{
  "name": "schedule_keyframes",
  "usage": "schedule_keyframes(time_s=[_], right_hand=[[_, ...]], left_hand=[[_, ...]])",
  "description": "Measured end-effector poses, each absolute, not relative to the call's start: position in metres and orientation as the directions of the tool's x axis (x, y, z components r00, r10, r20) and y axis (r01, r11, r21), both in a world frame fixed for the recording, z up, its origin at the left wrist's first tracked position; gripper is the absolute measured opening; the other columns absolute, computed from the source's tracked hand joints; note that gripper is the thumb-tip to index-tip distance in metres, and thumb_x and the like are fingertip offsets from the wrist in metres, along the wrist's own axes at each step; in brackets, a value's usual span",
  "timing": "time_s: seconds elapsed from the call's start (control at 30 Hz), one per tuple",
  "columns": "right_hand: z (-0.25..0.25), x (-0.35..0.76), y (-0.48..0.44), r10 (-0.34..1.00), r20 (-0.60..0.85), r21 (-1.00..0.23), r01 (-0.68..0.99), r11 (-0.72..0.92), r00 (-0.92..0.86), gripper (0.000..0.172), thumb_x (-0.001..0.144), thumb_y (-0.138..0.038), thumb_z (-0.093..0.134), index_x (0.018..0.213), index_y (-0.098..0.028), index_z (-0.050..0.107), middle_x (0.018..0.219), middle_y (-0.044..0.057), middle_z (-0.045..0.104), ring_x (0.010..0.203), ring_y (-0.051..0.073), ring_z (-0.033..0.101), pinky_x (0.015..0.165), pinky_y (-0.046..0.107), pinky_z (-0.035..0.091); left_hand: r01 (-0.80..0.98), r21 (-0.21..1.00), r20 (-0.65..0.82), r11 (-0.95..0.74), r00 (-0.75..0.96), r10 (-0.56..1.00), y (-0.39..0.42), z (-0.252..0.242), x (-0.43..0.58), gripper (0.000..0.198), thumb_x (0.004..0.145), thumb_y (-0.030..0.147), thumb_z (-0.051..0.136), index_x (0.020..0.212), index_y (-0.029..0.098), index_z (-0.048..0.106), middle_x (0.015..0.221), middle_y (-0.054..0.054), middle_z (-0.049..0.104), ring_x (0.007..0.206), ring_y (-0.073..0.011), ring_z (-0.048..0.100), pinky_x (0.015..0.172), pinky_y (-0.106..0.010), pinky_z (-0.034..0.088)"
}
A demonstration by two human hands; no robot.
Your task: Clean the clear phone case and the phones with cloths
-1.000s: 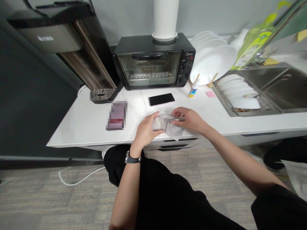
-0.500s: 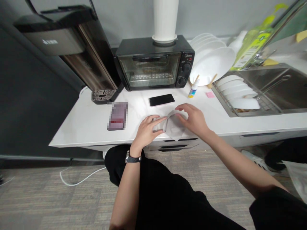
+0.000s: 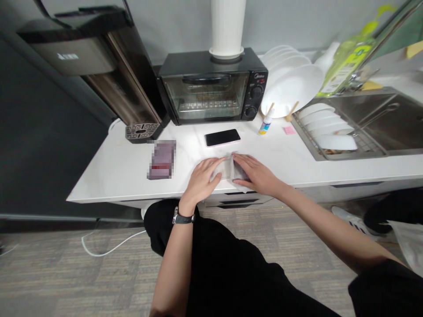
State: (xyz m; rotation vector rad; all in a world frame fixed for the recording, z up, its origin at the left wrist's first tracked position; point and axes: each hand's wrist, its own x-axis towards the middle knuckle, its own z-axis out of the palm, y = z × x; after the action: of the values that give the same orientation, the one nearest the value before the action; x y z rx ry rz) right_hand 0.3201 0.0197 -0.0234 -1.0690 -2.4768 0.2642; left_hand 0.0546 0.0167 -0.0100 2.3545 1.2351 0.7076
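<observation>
A thin, whitish, slightly see-through sheet lies partly folded on the counter's front edge; whether it is tissue, cloth or plastic I cannot tell. Over its left part rests my left hand, open, fingers stretched and thumb apart, pressing it down. My right hand holds the sheet's folded edge, with long fingers at the far end and thumb at the near end. The palm hides much of the right part, and one corner droops below the hand. Just beyond both hands lies a black-screened phone.
A blurred-out purple item lies left on the white counter, near a drinks dispenser. Behind stands a toaster oven. Rightward are a small bottle, a pink note, racked plates and a sink.
My right hand has moved left and flattened, bringing the sheet's raised edge toward my left hand. My left hand has barely shifted, its thumb now closer to its fingers.
</observation>
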Motion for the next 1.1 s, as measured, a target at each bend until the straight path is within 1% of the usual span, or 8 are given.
schedule_keyframes(time_s=[0.17, 0.33, 0.47, 0.7, 0.8, 0.93, 1.0, 1.1], right_hand=[[-0.011, 0.314, 0.021, 0.692, 0.236, -0.304, 0.625, 0.719, -0.682, 0.075, 0.104, -0.047, 0.06, 0.171, -0.029, 0.03, 0.182, 0.012, 0.01, 0.165, 0.035, 0.026, 0.13, 0.062, 0.03], [-0.005, 0.295, 0.014, 0.719, 0.287, -0.377, 0.615, 0.692, -0.633, 0.074, 0.103, -0.029, 0.054, 0.172, -0.029, 0.025, 0.181, 0.011, 0.021, 0.166, 0.031, 0.024, 0.131, 0.065, 0.027], [-0.018, 0.3, 0.006, 0.82, 0.319, -0.379, 0.729, 0.569, -0.474, 0.074, 0.108, -0.049, 0.051, 0.172, -0.024, 0.024, 0.179, 0.016, 0.024, 0.164, 0.035, 0.029, 0.128, 0.065, 0.033], [-0.025, 0.341, 0.016, 0.821, 0.19, -0.245, 0.783, 0.571, -0.539, 0.086, 0.104, -0.072, 0.044, 0.173, -0.026, 0.02, 0.18, 0.016, 0.017, 0.167, 0.039, 0.017, 0.129, 0.072, 0.024], [-0.01, 0.338, 0.014, 0.82, 0.297, -0.3, 0.768, 0.566, -0.489, 0.072, 0.107, -0.064, 0.045, 0.165, -0.021, 0.042, 0.178, 0.016, 0.028, 0.164, 0.038, 0.027, 0.128, 0.068, 0.032], [-0.001, 0.316, 0.006, 0.775, 0.387, -0.342, 0.703, 0.624, -0.499, 0.044, 0.112, -0.043, 0.044, 0.138, -0.02, 0.071, 0.144, 0.012, 0.071, 0.135, 0.028, 0.066, 0.115, 0.049, 0.055], [-0.008, 0.302, 0.004, 0.764, 0.365, -0.296, 0.711, 0.637, -0.532, 0.047, 0.111, -0.043, 0.047, 0.143, -0.016, 0.069, 0.143, 0.014, 0.072, 0.135, 0.031, 0.066, 0.115, 0.051, 0.054], [-0.022, 0.284, 0.004, 0.747, 0.336, -0.209, 0.728, 0.653, -0.574, 0.061, 0.111, -0.044, 0.046, 0.16, -0.008, 0.05, 0.165, 0.019, 0.051, 0.155, 0.036, 0.046, 0.127, 0.059, 0.041]], left_hand=[[0.72, 0.484, 0.26, -0.497, 0.424, 0.867, 0.017, -0.016, 0.064, 0.071, 0.102, 0.06, 0.062, 0.16, 0.022, 0.045, 0.16, -0.012, 0.056, 0.148, -0.031, 0.051, 0.127, -0.049, 0.037], [0.743, 0.459, 0.262, -0.488, 0.411, 0.873, 0.017, -0.018, 0.065, 0.07, 0.102, 0.051, 0.065, 0.16, 0.019, 0.043, 0.158, -0.013, 0.058, 0.145, -0.0313, 0.053, 0.124, -0.048, 0.041], [0.709, 0.497, 0.243, -0.5, 0.439, 0.865, 0.017, -0.015, 0.06, 0.065, 0.104, 0.036, 0.059, 0.163, 0.022, 0.038, 0.153, -0.01, 0.061, 0.14, -0.0297, 0.056, 0.12, -0.047, 0.044], [0.667, 0.544, 0.229, -0.509, 0.465, 0.855, 0.018, -0.015, 0.054, 0.069, 0.1, 0.022, 0.055, 0.165, 0.023, 0.034, 0.154, -0.009, 0.06, 0.142, -0.0301, 0.053, 0.122, -0.049, 0.041], [0.657, 0.552, 0.229, -0.514, 0.474, 0.85, 0.017, -0.013, 0.054, 0.065, 0.103, 0.025, 0.054, 0.165, 0.024, 0.034, 0.154, -0.009, 0.06, 0.143, -0.0298, 0.053, 0.122, -0.048, 0.041], [0.668, 0.526, 0.222, -0.526, 0.49, 0.843, 0.017, -0.012, 0.056, 0.082, 0.098, 0.05, 0.071, 0.166, 0.026, 0.033, 0.154, -0.011, 0.06, 0.143, -0.0331, 0.053, 0.121, -0.05, 0.042], [0.679, 0.504, 0.219, -0.534, 0.498, 0.839, 0.019, -0.014, 0.056, 0.092, 0.092, 0.052, 0.079, 0.167, 0.026, 0.032, 0.154, -0.011, 0.061, 0.144, -0.0339, 0.053, 0.121, -0.05, 0.042], [0.684, 0.489, 0.231, -0.541, 0.497, 0.837, 0.022, -0.02, 0.055, 0.095, 0.089, 0.053, 0.082, 0.166, 0.026, 0.034, 0.155, -0.012, 0.06, 0.143, -0.0338, 0.054, 0.121, -0.049, 0.043]])
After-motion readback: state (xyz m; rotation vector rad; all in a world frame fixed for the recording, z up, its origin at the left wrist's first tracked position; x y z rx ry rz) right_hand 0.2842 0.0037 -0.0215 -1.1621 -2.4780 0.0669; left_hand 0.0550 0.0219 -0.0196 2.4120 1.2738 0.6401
